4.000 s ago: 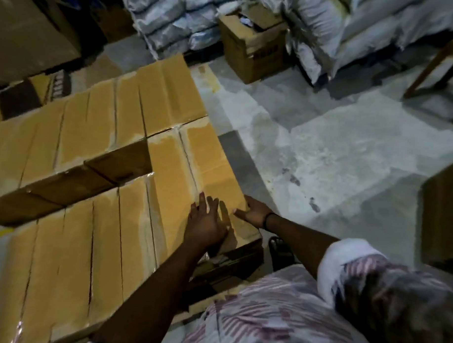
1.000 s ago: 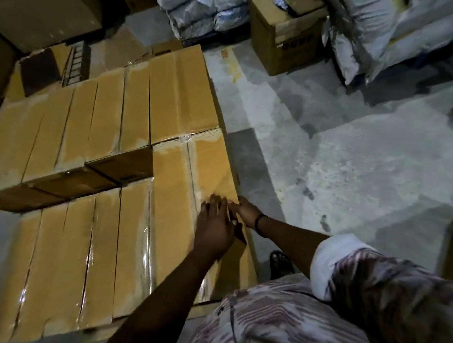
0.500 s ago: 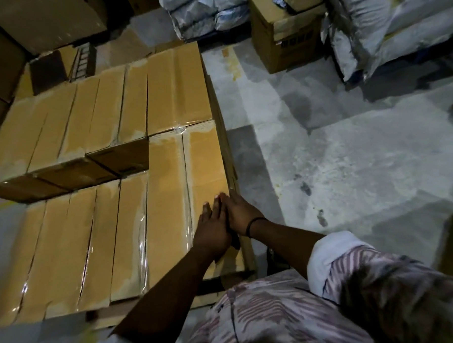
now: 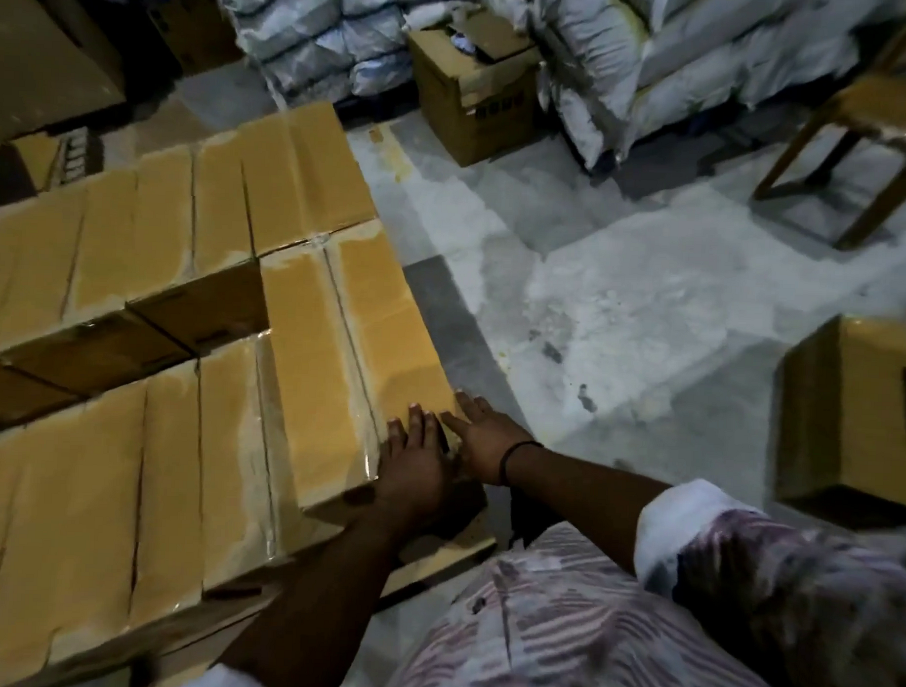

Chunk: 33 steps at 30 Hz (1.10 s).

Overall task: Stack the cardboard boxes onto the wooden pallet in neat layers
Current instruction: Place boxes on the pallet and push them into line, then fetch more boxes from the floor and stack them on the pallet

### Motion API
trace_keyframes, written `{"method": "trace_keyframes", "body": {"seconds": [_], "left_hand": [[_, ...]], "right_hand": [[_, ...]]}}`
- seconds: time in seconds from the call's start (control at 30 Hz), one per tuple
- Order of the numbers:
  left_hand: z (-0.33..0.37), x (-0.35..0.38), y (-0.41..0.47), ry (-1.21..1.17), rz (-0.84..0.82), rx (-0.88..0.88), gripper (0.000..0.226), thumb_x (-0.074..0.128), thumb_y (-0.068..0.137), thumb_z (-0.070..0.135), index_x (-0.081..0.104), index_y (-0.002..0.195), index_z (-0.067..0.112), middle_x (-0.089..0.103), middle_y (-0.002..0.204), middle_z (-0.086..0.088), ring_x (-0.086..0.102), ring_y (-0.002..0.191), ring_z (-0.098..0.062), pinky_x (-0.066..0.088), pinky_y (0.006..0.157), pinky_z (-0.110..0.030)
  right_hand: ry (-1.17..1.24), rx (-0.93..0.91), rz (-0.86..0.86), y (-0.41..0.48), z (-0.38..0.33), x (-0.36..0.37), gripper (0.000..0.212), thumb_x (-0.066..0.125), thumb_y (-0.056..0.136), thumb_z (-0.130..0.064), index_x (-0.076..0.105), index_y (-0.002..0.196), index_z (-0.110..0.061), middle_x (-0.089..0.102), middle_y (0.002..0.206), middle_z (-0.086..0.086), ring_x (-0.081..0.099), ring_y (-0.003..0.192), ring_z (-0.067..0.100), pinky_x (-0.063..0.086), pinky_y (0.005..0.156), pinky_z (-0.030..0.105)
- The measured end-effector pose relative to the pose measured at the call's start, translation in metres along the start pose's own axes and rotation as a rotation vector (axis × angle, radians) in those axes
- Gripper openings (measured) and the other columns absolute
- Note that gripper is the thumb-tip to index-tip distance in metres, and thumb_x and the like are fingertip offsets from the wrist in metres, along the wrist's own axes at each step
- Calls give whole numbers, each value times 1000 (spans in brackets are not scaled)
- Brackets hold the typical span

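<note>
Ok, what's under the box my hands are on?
A wooden pallet board pokes out below the cardboard box's near edge; whatever else lies underneath is hidden.

There is one camera, and it sits on the person's head. It looks forward and down from high up, and the picture leans a little. The person's shirt (image 4: 584,630) fills the near bottom edge, very close. Both arms reach out from there, and the left hand (image 4: 416,465) and right hand (image 4: 488,444) show near the middle, quite close. The stacked boxes (image 4: 338,349) spread over the left side, from near to far. The grey floor (image 4: 647,309) lies on the right. The white sacks (image 4: 317,45) sit far off along the top edge
</note>
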<state>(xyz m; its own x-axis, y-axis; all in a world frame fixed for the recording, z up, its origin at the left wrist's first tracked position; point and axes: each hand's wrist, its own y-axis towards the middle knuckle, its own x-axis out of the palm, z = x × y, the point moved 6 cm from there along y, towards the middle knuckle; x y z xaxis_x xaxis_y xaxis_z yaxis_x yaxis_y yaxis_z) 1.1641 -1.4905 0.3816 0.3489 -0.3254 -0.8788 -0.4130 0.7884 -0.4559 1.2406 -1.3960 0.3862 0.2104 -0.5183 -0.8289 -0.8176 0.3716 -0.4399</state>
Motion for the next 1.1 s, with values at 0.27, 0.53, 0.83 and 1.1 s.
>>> {"method": "trace_keyframes", "body": {"seconds": [0.27,0.53,0.83,1.1], "left_hand": [[82,-1,-5,45,88,183,70,30,108,46,0,163,15,-11,169,-15,1,155,-41,11,125,-46],[178,-1,15,49,-7,407,72,24,106,57,1,163,20,-14,169,-10,0,155,-41,11,123,-50],[333,9,51,128,-75,558,76,24,102,65,10,163,23,-9,169,-13,4,154,-42,13,123,-48],[465,2,87,200,-69,635,76,26,102,65,15,163,21,-4,169,-14,9,153,-44,17,122,-52]], "right_hand": [[168,257,215,-68,80,-8,63,42,105,-39,19,161,-22,-1,169,10,8,155,32,28,119,45],[358,612,332,-158,190,2,63,43,104,-43,21,160,-23,3,169,8,9,154,30,28,119,47],[606,966,425,-265,343,25,68,48,102,-45,21,160,-22,11,168,7,17,152,32,30,119,47],[767,1050,536,-321,458,11,69,49,101,-46,22,160,-22,20,166,8,25,149,33,33,116,47]]}}
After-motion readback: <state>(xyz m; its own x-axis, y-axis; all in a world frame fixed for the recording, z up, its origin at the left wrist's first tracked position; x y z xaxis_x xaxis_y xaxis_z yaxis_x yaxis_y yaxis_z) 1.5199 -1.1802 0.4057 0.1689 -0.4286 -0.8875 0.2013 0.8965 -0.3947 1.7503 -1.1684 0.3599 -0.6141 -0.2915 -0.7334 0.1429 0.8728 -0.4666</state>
